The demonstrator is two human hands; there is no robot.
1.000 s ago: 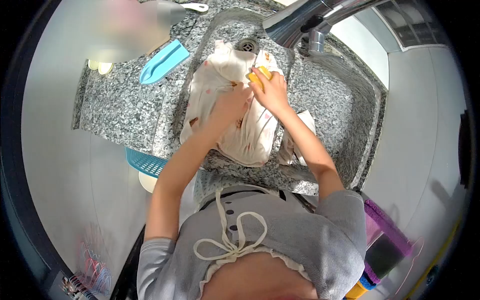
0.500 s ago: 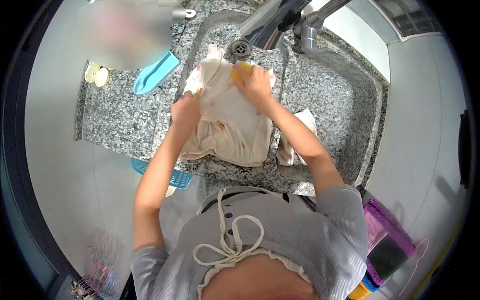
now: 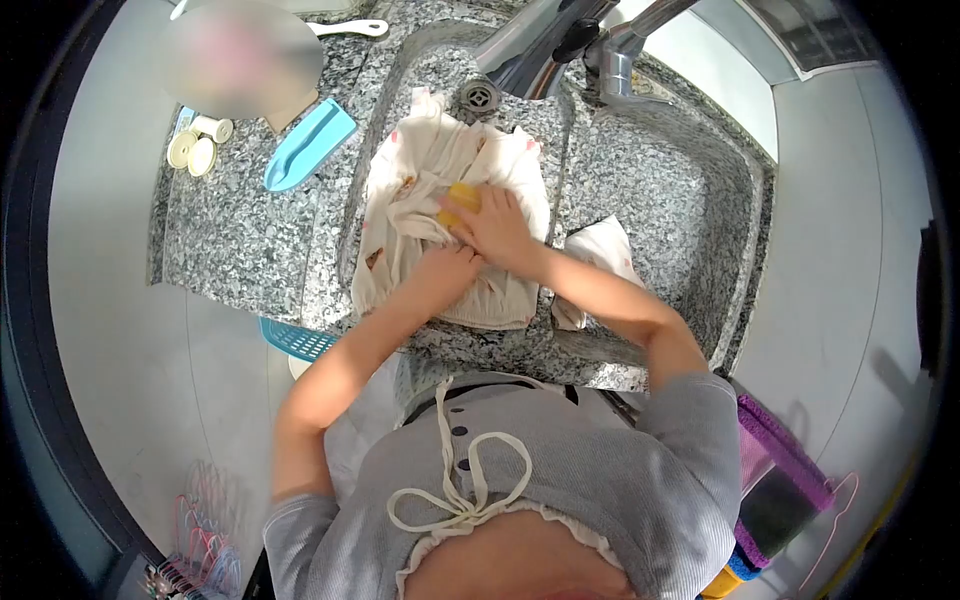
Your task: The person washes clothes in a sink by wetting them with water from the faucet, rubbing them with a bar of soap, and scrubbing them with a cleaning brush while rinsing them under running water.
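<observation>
A white garment (image 3: pixel 505 290) with small coloured prints and an elastic waistband lies spread in the left part of the granite sink, bunched in its middle. My right hand (image 3: pixel 500 232) is closed round a yellow bar of soap (image 3: pixel 459 202) and presses it against the cloth. Just below, my left hand (image 3: pixel 450 272) has its fingers curled into the fabric, close to my right hand. A smaller white cloth (image 3: pixel 603 247) lies crumpled in the right part of the sink, partly behind my right forearm.
A chrome faucet (image 3: pixel 615 75) stands over the sink, near a drain (image 3: pixel 480 96). On the left counter lie a light-blue plastic scoop (image 3: pixel 310 147), round cream-coloured pieces (image 3: pixel 202 156) and a white handle (image 3: pixel 350 28). A blue basket (image 3: pixel 295 338) sits below the counter edge.
My left hand has moved right and toward me, from the garment's left edge to its lower middle. My right hand has drawn the soap down toward me. The garment's folds have shifted.
</observation>
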